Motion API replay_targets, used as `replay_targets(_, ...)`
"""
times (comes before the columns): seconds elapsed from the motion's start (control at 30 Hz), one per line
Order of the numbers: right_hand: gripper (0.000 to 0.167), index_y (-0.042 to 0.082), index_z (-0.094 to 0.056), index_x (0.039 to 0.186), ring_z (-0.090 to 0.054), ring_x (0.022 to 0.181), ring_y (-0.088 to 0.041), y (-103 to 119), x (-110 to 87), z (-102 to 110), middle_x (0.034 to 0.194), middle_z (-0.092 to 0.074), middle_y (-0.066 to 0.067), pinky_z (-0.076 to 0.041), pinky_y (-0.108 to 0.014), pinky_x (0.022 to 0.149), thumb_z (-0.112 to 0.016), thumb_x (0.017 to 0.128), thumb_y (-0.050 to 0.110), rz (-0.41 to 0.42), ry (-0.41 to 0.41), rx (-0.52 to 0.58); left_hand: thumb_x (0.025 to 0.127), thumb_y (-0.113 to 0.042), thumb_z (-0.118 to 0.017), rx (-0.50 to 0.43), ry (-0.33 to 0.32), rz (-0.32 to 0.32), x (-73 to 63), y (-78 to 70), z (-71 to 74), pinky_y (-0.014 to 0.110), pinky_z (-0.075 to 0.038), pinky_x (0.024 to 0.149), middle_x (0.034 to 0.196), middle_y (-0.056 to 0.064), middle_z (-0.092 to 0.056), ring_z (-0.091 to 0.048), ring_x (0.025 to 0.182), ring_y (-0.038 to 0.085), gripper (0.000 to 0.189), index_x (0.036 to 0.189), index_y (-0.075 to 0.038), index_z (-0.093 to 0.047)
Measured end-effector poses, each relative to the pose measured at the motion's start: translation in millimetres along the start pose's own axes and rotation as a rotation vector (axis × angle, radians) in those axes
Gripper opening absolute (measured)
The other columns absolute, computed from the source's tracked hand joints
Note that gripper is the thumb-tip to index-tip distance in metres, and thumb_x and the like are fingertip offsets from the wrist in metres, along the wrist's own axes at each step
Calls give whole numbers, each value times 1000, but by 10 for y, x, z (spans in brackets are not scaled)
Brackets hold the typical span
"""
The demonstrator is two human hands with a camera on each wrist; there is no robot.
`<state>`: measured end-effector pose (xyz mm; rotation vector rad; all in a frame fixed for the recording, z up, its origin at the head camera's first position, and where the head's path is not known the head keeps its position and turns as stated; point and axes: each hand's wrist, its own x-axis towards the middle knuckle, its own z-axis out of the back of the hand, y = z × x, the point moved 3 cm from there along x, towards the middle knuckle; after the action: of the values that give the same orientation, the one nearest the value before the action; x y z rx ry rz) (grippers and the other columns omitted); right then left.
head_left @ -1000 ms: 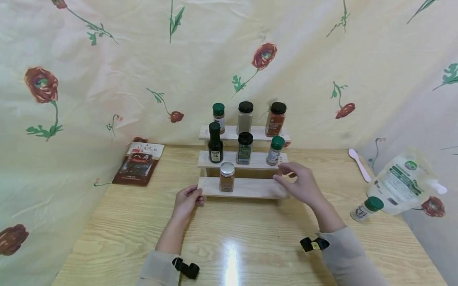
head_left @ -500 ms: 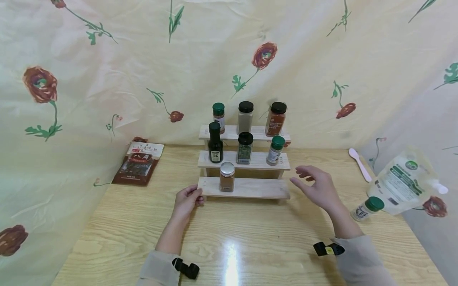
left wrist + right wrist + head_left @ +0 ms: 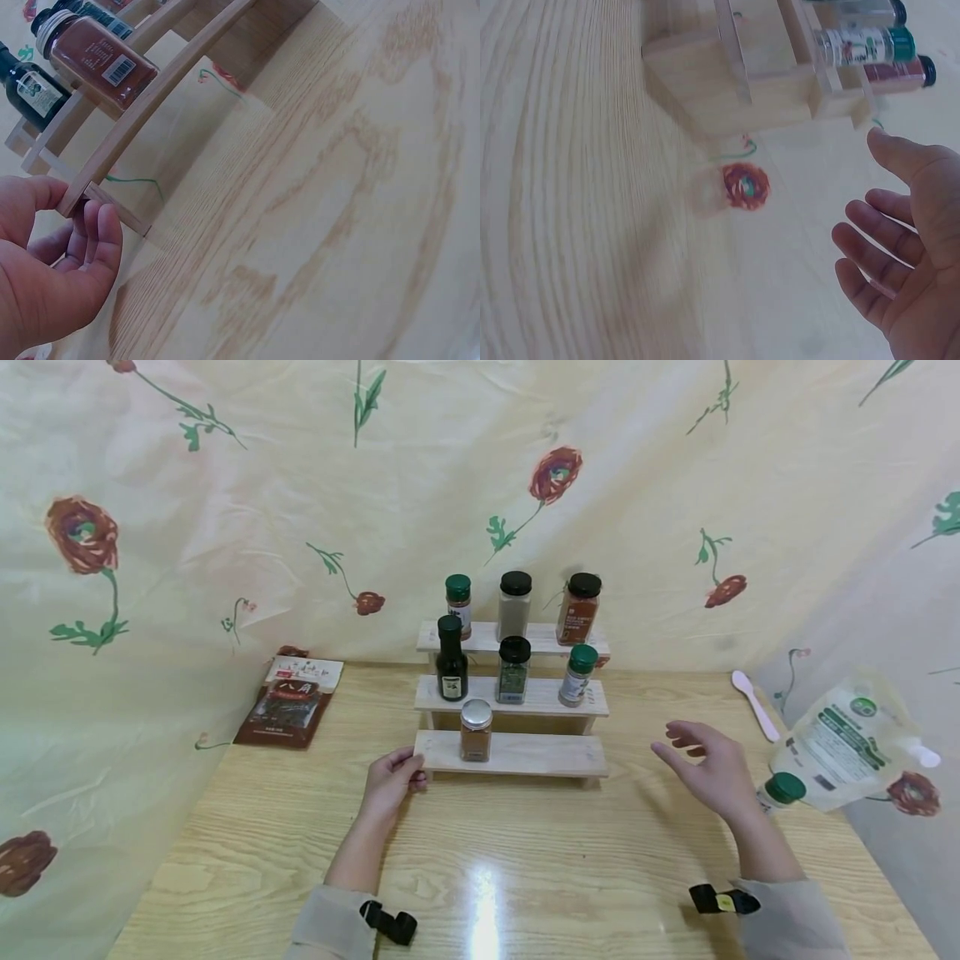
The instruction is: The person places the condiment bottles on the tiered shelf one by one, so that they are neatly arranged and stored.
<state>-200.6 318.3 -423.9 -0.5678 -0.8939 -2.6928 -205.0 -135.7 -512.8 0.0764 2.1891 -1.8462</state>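
Note:
A three-step wooden spice rack (image 3: 540,755) stands against the back. My left hand (image 3: 392,785) pinches the left end of its lowest board, thumb on top and fingers curled beneath, as the left wrist view shows. A silver-lidded spice jar (image 3: 476,732) sits on that board, left of its middle. My right hand (image 3: 708,768) hovers over the table right of the rack, holding nothing, its fingers loosely bent and apart from the thumb. Close behind the right wrist is a green-capped spice bottle (image 3: 784,788), partly covered by the hand. In the right wrist view the right hand's fingers (image 3: 877,251) are bare.
The middle step carries a dark sauce bottle (image 3: 452,660), a black-lidded herb jar (image 3: 513,672) and a green-capped bottle (image 3: 577,677). Three more jars stand on top. A brown packet (image 3: 288,703) lies left; a white spoon (image 3: 753,706) and a pouch (image 3: 847,739) lie right.
My right hand has moved away from the right end of the rack, rightward towards the green-capped bottle near the pouch. My left hand has stayed on the lowest board.

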Motion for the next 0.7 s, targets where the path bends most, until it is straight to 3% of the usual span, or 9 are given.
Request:
replay_targets(0.27,45,-4,-64,127,-62,97,-32,-165,-103,230,113,-69,-22,-48,-12,74,-74,96,28,-109,-5,-48,99,-1,-61,4,5,1,-6,-11,2,20,-59,64,85,5,-64,-63,72,12,31,126,13,-59)
replay_targets(0.4,44,-5,-65,124,-61,94,-26,-266,-150,371,108,-69,-24,-43,-8,74,-75,94,25,-117,-50,-85,99,0,-61,-1,-2,1,-6,-11,2,20,-59,64,85,5,-64,-63,71,12,30,125,14,-59)
replay_targets(0.5,41,-6,-67,120,-57,90,-9,-356,-203,487,105,-70,-25,-37,-3,73,-77,92,23,-118,-106,-134,99,0,-61,-5,-2,-3,-16,-15,-2,20,-59,63,84,5,-64,-63,70,12,31,126,15,-58)
replay_targets(0.63,41,-6,-68,116,-39,89,20,-507,-283,632,103,-70,-26,-33,-2,71,-79,90,23,-132,-162,-189,99,0,-61,-9,0,-8,-26,-16,-6,19,-59,62,83,5,-64,-62,70,12,31,126,16,-58)
replay_targets(0.7,39,-6,-69,115,-33,89,26,-586,-321,694,102,-70,-26,-33,-3,70,-79,90,22,-141,-183,-203,99,0,-61,-9,-2,-5,-23,-15,-5,19,-59,62,83,5,-64,-62,69,12,31,125,15,-58)
